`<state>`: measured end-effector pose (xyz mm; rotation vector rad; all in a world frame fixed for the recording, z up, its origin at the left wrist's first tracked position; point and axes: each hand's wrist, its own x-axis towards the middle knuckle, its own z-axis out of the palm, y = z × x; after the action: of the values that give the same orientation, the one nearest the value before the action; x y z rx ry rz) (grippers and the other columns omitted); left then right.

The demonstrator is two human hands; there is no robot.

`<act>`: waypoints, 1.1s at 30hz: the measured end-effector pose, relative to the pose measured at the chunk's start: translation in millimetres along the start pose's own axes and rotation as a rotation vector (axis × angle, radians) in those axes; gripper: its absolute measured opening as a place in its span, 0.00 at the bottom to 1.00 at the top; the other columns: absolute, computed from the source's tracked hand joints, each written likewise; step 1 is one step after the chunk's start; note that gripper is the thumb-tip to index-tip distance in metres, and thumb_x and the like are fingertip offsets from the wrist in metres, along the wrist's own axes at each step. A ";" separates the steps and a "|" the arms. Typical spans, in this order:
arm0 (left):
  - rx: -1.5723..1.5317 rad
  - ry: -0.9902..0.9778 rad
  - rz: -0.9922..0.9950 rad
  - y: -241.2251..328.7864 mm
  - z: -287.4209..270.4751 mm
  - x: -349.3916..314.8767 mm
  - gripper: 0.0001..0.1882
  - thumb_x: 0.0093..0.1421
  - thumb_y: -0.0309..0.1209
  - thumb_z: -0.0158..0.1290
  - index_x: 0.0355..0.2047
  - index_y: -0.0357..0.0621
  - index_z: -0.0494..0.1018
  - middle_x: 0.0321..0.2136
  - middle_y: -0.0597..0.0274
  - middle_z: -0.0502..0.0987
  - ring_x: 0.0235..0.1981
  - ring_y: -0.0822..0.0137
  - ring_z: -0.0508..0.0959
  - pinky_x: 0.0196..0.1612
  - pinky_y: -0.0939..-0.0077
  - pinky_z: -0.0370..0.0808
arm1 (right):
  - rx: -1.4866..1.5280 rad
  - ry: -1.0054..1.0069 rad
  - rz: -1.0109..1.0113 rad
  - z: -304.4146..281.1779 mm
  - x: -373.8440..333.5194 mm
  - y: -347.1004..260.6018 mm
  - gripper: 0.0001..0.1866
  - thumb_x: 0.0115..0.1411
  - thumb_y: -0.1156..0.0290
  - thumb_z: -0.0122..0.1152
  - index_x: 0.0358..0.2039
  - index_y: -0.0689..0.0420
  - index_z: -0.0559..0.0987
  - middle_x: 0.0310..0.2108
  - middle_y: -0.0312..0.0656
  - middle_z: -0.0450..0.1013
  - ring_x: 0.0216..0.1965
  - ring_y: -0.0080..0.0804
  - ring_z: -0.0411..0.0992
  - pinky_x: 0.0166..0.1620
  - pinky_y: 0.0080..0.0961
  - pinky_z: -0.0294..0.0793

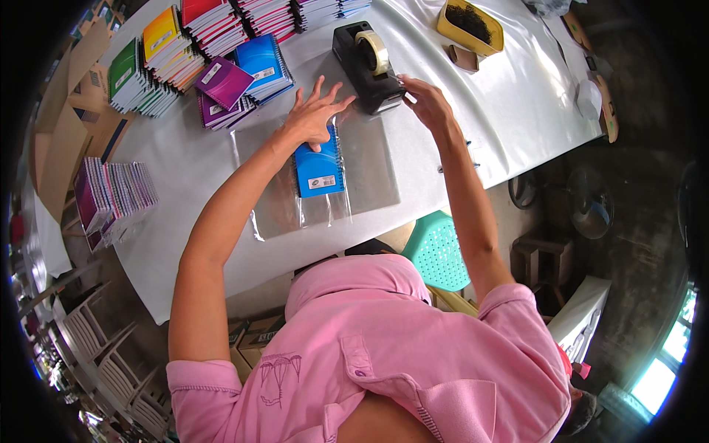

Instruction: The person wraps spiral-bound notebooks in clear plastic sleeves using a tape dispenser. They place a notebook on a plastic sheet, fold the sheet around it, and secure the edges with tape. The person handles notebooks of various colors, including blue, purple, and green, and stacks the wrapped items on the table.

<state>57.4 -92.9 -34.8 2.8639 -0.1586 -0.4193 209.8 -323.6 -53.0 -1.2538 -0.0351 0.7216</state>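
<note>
A blue spiral notebook (320, 176) lies on clear plastic film (369, 173) in front of me, its wire binding on the right. My left hand (314, 116) is open, fingers spread, with the thumb over the notebook's upper end. The black tape dispenser (354, 70), holding a roll of pale tape (373, 53), stands just beyond. At its near right end, by the cutting edge, the fingers of my right hand (427, 100) are pinched together. Whatever lies between those fingertips is too small to make out.
Stacked notebooks line the table's far left: green (127, 74), yellow (164, 37), purple (225, 81) and blue (262, 63). A wrapped notebook bundle (114, 196) sits at the left edge. A yellow tub (470, 28) with dark contents stands far right. A green stool (437, 251) is below the table edge.
</note>
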 end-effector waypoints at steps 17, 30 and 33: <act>-0.182 0.143 -0.025 -16.2 10.3 -8.8 0.66 0.25 0.28 0.71 0.67 0.71 0.50 0.68 0.62 0.48 0.70 0.47 0.38 0.63 0.30 0.44 | -1.566 0.400 0.031 6.3 -20.3 4.4 0.14 0.45 0.57 0.68 0.28 0.54 0.85 0.42 0.43 0.73 0.52 0.44 0.60 0.46 0.49 0.60; -0.166 0.111 -0.031 -13.7 6.2 -4.9 0.67 0.25 0.25 0.71 0.67 0.71 0.49 0.69 0.62 0.46 0.70 0.49 0.37 0.64 0.31 0.45 | -0.711 0.001 -0.124 -20.9 -43.6 15.7 0.17 0.50 0.58 0.69 0.22 0.61 0.79 0.26 0.34 0.70 0.34 0.25 0.65 0.41 0.26 0.61; -0.158 0.095 -0.061 -18.0 8.4 -8.3 0.67 0.26 0.25 0.71 0.67 0.72 0.48 0.69 0.62 0.46 0.70 0.49 0.36 0.64 0.31 0.45 | -1.598 0.408 -0.399 9.8 -40.5 14.7 0.12 0.43 0.67 0.69 0.26 0.62 0.82 0.43 0.49 0.68 0.50 0.44 0.61 0.44 0.43 0.61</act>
<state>48.3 -76.2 -44.9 2.7316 -0.0196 -0.2924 167.3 -334.3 -48.1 -2.7722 -0.6023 -0.0829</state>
